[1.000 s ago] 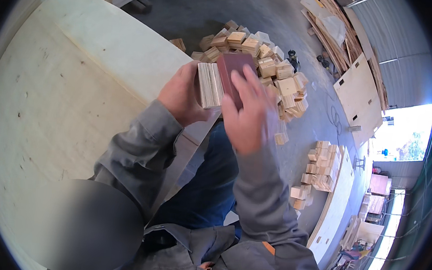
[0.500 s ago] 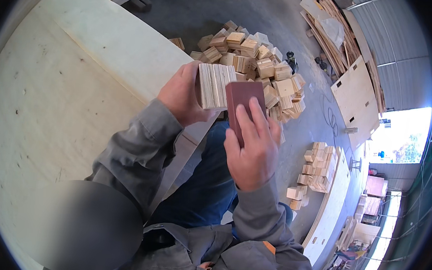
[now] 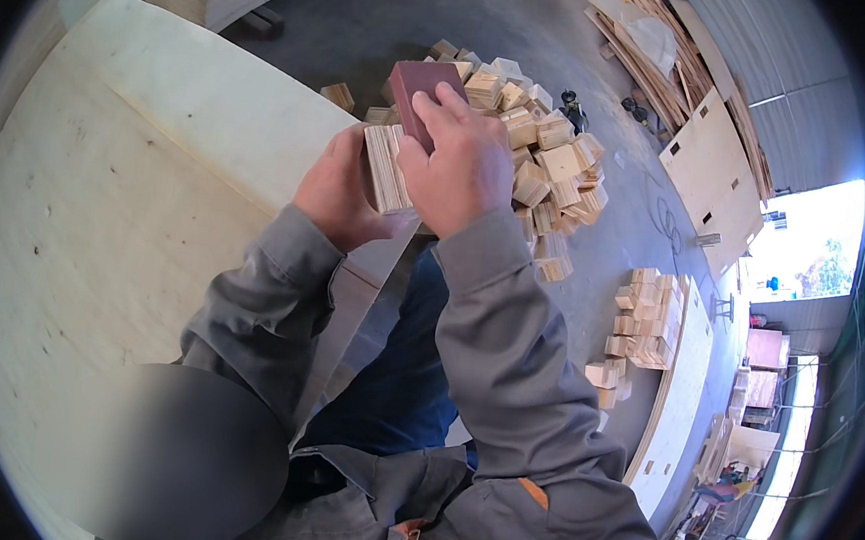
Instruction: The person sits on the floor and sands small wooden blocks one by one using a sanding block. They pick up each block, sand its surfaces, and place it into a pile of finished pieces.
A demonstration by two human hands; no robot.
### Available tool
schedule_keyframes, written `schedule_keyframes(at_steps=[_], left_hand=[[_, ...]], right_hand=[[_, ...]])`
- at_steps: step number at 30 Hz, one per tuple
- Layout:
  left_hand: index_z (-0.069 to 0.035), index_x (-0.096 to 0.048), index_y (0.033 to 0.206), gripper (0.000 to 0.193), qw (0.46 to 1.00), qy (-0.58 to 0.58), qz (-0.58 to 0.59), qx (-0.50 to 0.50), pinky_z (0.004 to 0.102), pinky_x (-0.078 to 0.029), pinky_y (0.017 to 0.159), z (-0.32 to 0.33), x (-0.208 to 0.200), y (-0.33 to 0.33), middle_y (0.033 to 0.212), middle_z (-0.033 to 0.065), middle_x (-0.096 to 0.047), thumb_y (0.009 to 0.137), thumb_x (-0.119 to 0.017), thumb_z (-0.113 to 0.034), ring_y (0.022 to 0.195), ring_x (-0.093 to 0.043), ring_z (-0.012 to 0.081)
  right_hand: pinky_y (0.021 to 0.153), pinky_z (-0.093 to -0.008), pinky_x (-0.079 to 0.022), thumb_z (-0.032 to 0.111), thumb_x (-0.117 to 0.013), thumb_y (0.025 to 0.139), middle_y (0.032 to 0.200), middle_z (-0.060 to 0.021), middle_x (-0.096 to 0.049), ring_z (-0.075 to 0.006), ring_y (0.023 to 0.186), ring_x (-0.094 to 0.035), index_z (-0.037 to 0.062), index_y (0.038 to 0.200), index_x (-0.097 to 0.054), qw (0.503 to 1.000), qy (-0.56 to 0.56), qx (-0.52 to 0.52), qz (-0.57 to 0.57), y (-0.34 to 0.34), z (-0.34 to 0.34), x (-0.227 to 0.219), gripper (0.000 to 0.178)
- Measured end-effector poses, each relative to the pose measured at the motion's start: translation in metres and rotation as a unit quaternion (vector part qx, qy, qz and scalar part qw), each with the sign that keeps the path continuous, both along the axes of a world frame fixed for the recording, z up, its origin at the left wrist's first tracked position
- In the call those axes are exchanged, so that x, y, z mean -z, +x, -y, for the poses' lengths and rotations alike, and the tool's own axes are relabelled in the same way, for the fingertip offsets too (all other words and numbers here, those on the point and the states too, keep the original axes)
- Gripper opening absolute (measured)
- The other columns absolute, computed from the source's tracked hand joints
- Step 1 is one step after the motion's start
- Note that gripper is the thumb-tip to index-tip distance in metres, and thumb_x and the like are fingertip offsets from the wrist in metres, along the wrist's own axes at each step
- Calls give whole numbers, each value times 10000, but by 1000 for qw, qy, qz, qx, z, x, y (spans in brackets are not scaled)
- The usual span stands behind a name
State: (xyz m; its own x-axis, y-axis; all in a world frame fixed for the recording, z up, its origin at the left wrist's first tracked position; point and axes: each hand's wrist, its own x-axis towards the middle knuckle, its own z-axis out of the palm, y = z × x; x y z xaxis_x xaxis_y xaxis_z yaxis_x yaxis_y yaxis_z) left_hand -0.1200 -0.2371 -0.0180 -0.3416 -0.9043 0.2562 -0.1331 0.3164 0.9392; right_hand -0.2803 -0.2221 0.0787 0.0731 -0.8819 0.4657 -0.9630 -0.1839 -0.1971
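Observation:
My left hand grips a squarish plywood block by its side, with the layered face turned up. The fingers behind the block are mostly hidden. In my right hand is a reddish-brown sanding block, held flat-fingered along its face with the thumb at its near edge. The sanding block lies over the far right edge of the plywood block and looks to be touching it. Both hands are just past the right edge of a pale plywood sheet.
On the floor beyond my hands lies a heap of wooden blocks. More blocks stand in stacks at the right, beside a long pale board. A slotted panel and loose planks lie farther off.
My right hand has pushed the sanding block away and to the left across the plywood block's face. The left hand still grips the plywood block, slightly farther left in view.

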Motion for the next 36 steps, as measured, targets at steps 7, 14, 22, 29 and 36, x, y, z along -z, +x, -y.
schedule_keyframes(at_steps=[7, 14, 22, 29, 36], left_hand=[[34, -388, 1512, 1013, 999, -26, -15, 11, 404, -559, 1078, -3, -2, 0, 1355, 157, -639, 686, -967, -64, 1265, -676, 257], [33, -390, 1507, 1019, 1000, -25, 4, -2, 402, -572, 1056, -4, 1, 1, 1374, 179, -649, 708, -1000, -130, 1265, -688, 249], [-7, -510, 1405, 915, 998, -11, -59, -1, 457, -545, 1058, 0, 1, -5, 1306, 231, -635, 645, -993, -170, 1235, -649, 407], [21, -498, 1417, 940, 997, -61, -19, -32, 438, -552, 1050, -3, -1, -2, 1321, 229, -644, 665, -1011, -211, 1234, -664, 370], [40, -507, 1398, 934, 998, -44, -5, -49, 462, -547, 1060, -7, -5, -2, 1333, 268, -626, 639, -995, -201, 1247, -639, 430]], right_hand=[[1040, -494, -525, 130, -807, 836, 1485, -144, -658, -394, 1183, -617, 74, 1327, -765, 999, -26, -10, -25, -2, -105, -6, 496], [1027, -486, -533, 146, -808, 838, 1467, -142, -673, -394, 1151, -626, 80, 1310, -771, 999, -40, -8, -14, 3, -91, -2, 478], [1069, -487, -528, 181, -748, 884, 1421, -165, -712, -414, 1148, -660, 66, 1321, -779, 1000, -17, -7, -13, 26, -12, -4, 454], [1031, -500, -534, 127, -825, 822, 1494, -117, -643, -401, 1164, -611, 90, 1343, -756, 999, -19, -26, -23, 23, -95, -8, 527], [1081, -494, -509, 86, -812, 818, 1493, -148, -657, -391, 1207, -623, 60, 1320, -768, 1000, 11, -7, -27, 23, -119, -17, 504]])
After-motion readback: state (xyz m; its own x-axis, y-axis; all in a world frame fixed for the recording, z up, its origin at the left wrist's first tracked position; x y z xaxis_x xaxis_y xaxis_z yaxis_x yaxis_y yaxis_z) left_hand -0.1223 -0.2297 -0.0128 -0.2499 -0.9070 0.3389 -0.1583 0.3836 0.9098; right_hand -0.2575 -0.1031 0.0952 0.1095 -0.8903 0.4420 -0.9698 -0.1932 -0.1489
